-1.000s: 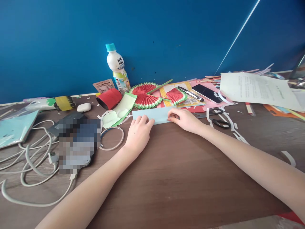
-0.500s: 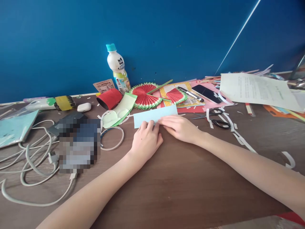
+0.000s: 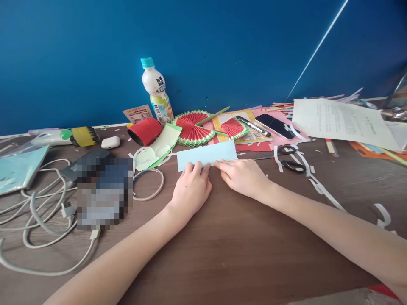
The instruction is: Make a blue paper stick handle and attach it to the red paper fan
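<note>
A light blue paper strip (image 3: 206,154) lies on the brown table (image 3: 222,237), just in front of the red and green paper fans (image 3: 193,127). My left hand (image 3: 190,188) rests with its fingertips pressed on the strip's near edge, left of middle. My right hand (image 3: 243,176) sits beside it, its fingertips pinching the same near edge. Both hands have their fingers curled down together on the paper, and the two hands nearly touch.
Black scissors (image 3: 291,164) and white paper offcuts lie to the right. A phone (image 3: 276,125), a pen and printed sheets (image 3: 340,120) sit at the back right. A drink bottle (image 3: 157,93), a red roll (image 3: 144,131), white cables (image 3: 41,212) and a blurred dark object are on the left.
The blue strip now shows wider than a second ago. My right hand has slid left along its near edge to meet my left hand, and both drew slightly nearer.
</note>
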A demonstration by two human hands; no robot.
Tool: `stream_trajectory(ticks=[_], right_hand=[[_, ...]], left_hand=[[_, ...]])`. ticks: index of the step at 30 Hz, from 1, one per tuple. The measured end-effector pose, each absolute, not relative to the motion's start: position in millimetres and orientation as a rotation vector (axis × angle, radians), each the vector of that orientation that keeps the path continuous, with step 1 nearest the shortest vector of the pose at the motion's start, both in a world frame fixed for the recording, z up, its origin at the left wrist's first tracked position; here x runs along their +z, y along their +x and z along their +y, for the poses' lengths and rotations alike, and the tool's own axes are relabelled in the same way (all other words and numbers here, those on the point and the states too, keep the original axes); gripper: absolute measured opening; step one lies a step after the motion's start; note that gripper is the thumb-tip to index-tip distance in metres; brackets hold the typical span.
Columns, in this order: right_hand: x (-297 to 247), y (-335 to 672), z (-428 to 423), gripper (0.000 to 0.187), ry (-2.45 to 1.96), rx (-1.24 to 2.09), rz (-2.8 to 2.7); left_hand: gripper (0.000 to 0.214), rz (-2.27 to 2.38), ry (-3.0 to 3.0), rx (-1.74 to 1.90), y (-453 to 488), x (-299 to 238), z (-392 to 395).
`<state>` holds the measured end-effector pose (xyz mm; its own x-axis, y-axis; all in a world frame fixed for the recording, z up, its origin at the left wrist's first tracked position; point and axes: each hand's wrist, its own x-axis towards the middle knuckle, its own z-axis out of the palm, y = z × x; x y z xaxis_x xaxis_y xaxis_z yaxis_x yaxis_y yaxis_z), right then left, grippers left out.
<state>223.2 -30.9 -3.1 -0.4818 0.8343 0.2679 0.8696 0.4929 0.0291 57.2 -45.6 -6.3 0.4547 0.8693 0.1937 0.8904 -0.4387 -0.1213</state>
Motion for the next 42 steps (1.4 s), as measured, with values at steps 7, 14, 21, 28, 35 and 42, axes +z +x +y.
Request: stream_trajectory(ticks=[7,14,21,28,35,42], right_hand=[[6,232,-29,0.029,-1.851,-0.356,-2.331],[4,237,-20,0.025,-1.761,-0.300,-2.314],[-7,252,-1,0.014,-1.197,-0.147,-2.416],[-11,256,7,0.013,-1.148,0.162,-2.383],[-11,254,10,0.013,-1.188,0.385,-2.265],[-16,255,12,0.013,-1.249,0.512,-2.144]], left_hand=[[0.044,-1.593,-2.412,-0.154,59,-7,-50],[0.035,-1.693,-2.344,-0.031,50,2,-42],[0.024,-1.660,-2.314,-0.020,36,2,-29],[0.026,-1.575,-2.318,-0.136,32,-1,-25],[0.023,-1.573,-2.300,-0.260,31,-6,-21],[0.032,-1.545,-2.293,-0.143,36,0,-30]])
